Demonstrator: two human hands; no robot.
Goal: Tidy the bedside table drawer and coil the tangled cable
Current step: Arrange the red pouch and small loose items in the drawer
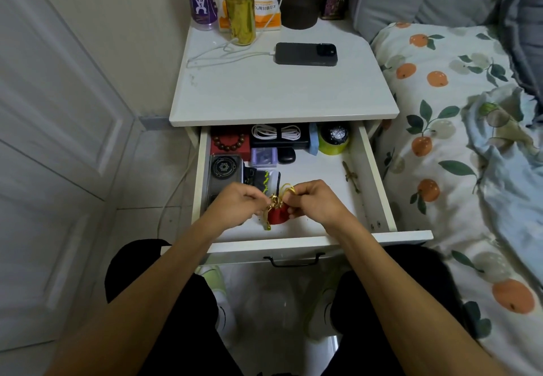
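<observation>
While the drawer (370, 170) stands pulled out under the table (282, 96), bare floor shows along its right side and front edge. Above the front middle, the left hand (236, 202) and right hand (313, 200) each pinch gold cord on a small red pouch (277, 214), fingers curled, forearms converging. A coiled white cable (276, 132) lies at the back edge.

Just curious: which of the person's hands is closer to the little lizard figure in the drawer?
Right. The right hand is just left of the lizard figure; the left hand is farther left, beyond the red pouch.
</observation>
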